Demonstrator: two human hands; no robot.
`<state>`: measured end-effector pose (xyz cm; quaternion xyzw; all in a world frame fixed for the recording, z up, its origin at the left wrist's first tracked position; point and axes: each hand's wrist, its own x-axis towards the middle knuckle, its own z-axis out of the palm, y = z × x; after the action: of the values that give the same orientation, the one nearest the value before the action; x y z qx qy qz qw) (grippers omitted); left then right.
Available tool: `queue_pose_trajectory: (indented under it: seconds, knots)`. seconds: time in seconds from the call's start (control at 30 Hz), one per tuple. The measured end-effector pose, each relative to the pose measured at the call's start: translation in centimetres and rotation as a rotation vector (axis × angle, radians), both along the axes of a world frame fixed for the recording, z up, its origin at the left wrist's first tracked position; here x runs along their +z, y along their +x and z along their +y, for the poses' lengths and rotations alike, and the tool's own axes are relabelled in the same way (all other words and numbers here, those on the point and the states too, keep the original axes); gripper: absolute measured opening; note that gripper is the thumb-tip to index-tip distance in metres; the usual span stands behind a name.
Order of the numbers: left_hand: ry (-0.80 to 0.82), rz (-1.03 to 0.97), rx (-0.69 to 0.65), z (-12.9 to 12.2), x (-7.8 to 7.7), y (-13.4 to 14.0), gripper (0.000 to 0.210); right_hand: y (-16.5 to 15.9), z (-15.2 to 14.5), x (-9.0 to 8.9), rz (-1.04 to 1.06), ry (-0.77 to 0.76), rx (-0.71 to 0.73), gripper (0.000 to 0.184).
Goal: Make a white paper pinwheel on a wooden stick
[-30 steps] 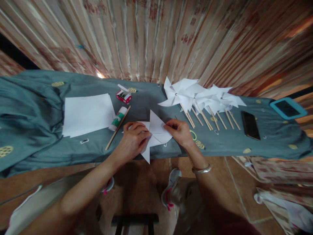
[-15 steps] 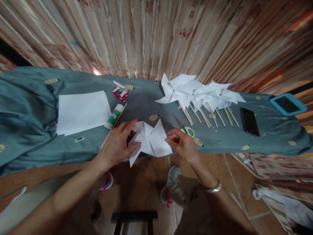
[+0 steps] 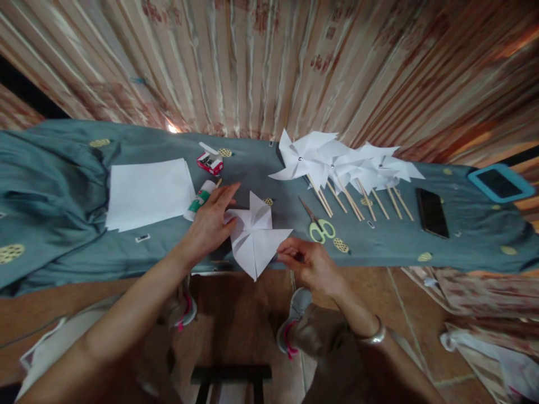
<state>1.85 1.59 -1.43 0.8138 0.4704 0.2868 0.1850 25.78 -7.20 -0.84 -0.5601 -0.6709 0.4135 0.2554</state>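
A folded white paper shape with pointed blades is lying at the near edge of the cloth-covered tabletop, roughly midway along it, with its lowest point reaching past that edge. The left hand is resting at the shape's left side, holding its fingers straight and spread, with the thumb meeting the paper's left blade. The right hand, with a silver bracelet circling its wrist, is sitting by the right blade, its fingers curling in toward the thumb; whether they are pinching the paper cannot be told.

Scissors with pale green handles are lying just beyond the right hand. A glue stick is lying beyond the left hand, with the tip of a wooden stick showing beside it. Farther toward the far edge, a small red box is standing with its lid raised. White sheets are lying stacked toward the left end.

Along the far edge, right of the middle, finished pinwheels are overlapping, their sticks pointing toward the near edge. A dark phone and a blue-framed device are lying toward the right end.
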Motion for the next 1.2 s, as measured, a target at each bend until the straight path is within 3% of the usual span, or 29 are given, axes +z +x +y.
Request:
queue_pose_trajectory:
  seconds: [0.13, 0.2, 0.37, 0.67, 0.77, 0.97, 1.2]
  knots:
    - [0.079, 0.034, -0.075, -1.1, 0.7, -0.2, 0.044, 0.3, -0.2, -0.1, -0.208, 0.336, 0.001, 0.016]
    - [0.074, 0.042, -0.137, -2.0, 0.9, -0.1, 0.031, 0.3, -0.2, -0.5, -0.243, 0.409, 0.053, 0.022]
    - [0.067, 0.092, -0.226, -3.0, 1.0, 0.3, 0.025, 0.7, 0.0, -1.0, -0.297, 0.403, 0.090, 0.038]
    - [0.065, 0.080, -0.184, -3.1, 0.7, 0.0, 0.024, -0.7, -0.5, -1.5, -0.341, 0.446, 0.195, 0.047]
    - [0.059, 0.092, -0.212, -3.5, 0.4, 0.3, 0.023, -1.6, -0.9, -1.5, -0.343, 0.479, 0.237, 0.042]
    - [0.060, 0.158, -0.258, -4.2, 0.0, 0.9, 0.021, -2.2, -1.1, -1.5, -0.322, 0.503, 0.287, 0.015]
    - [0.052, 0.181, -0.270, -4.4, -0.1, 1.1, 0.019, -1.8, -0.6, -1.9, -0.223, 0.419, 0.228, 0.009]
